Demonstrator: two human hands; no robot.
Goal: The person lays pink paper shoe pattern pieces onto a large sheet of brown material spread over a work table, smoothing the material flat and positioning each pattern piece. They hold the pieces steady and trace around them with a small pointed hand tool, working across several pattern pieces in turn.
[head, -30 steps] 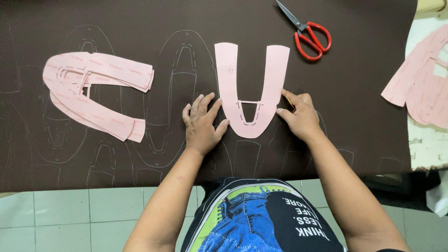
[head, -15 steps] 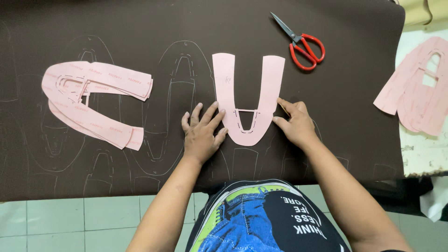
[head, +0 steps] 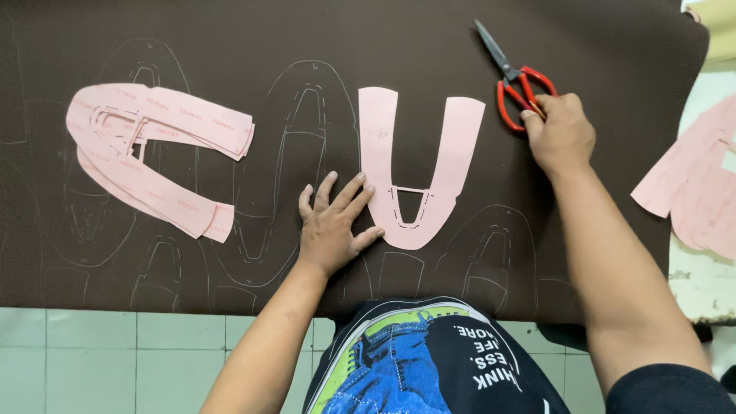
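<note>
On dark brown sheet [head: 583,46]: left hand [head: 331,230] against pink U-shaped pattern [head: 418,165], right hand [head: 560,136] on red scissors [head: 512,77].

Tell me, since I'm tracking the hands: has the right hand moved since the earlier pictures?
Yes. The right hand has left the pink U-shaped pattern and gone up and right to the red scissors.

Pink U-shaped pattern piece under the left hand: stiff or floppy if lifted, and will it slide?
The pink pattern piece looks thin and flat like card, so probably light and bendy; its two long arms would likely droop. The left hand pins its edge on the dark brown sheet, suggesting it shifts easily when pushed.
</note>
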